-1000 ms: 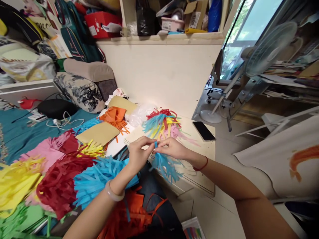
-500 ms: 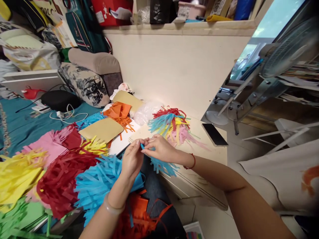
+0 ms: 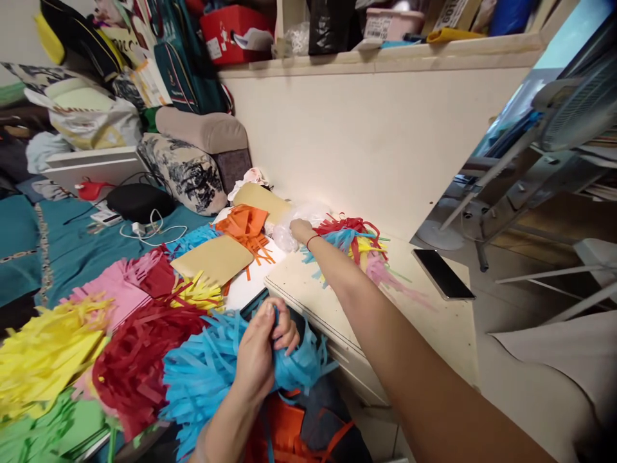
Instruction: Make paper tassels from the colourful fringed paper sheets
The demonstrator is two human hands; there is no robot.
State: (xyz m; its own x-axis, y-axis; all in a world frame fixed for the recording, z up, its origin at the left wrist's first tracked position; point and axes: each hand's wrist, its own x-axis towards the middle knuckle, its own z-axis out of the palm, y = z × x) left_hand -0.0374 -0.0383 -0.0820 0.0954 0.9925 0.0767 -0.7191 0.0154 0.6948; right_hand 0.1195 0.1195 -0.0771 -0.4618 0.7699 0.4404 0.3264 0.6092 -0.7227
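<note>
My left hand, low in the middle, is closed around the twisted top of a blue paper tassel. The tassel's fringe hangs to the right, below my fingers. My right hand is stretched out to the back of the cream cabinet top, at a clear plastic bag. Its fingertips point down and are hidden, so any grip there does not show. Beside it lies a pile of finished-looking tassels in red, light blue, yellow and pink. A large blue fringed paper bundle lies left of my left hand.
More fringed paper lies at left: yellow, dark red, pink and green. Orange fringe and tan card sit behind. A phone rests on the cabinet top; a fan stands right.
My hands were together at the blue tassel's top. My right hand has let go and reached away to the plastic bag; my left hand has lowered with the tassel. The view has shifted.
</note>
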